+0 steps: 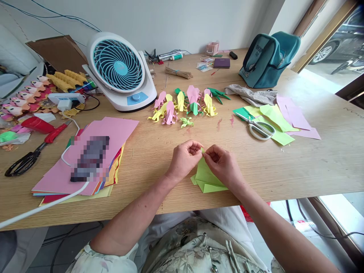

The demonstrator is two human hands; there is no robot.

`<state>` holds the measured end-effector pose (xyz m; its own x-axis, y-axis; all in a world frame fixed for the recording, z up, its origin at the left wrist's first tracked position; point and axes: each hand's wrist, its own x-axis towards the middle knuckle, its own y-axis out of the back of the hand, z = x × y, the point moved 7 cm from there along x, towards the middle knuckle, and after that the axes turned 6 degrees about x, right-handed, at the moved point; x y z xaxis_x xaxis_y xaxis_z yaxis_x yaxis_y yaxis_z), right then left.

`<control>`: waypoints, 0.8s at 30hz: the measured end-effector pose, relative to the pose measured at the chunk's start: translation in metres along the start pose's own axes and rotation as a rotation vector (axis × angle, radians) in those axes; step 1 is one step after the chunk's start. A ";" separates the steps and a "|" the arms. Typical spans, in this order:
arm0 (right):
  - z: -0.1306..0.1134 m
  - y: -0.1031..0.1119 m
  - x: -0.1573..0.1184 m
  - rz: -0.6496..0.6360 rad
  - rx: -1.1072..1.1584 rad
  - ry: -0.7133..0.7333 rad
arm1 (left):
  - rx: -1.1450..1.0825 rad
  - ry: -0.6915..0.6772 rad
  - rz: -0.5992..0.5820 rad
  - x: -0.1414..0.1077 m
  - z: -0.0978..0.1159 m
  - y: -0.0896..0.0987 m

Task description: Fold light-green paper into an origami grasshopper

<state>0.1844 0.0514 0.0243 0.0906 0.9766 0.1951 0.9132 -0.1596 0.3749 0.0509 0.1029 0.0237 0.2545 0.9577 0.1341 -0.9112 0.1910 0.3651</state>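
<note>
A folded light green paper (208,176) lies near the table's front edge, its narrow top end raised between my two hands. My left hand (186,157) pinches that end from the left, thumb against the fingers. From the right, my right hand (223,165) pinches the same tip, and its fingers cover part of the sheet. Just beyond the hands stands a group of folded paper figures in pink (170,113), yellow (209,105) and green (195,108). A small light green figure (187,121) sits nearest to my hands.
White-handled scissors (261,131) rest beside cut paper pieces (294,113) on the right. A pink-topped paper stack (62,170) with a blurred dark object lies left, near red-and-black scissors (36,149). Behind are a fan (121,72), a bundle of sticks (178,72) and a teal bag (263,62).
</note>
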 end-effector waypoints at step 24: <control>-0.008 0.002 0.000 0.019 -0.129 0.089 | -0.006 0.084 0.010 0.000 -0.004 0.002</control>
<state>0.1836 0.0495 0.0322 0.0668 0.9573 0.2812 0.8525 -0.2012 0.4825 0.0480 0.1044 0.0204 0.2174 0.9742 0.0602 -0.9156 0.1821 0.3585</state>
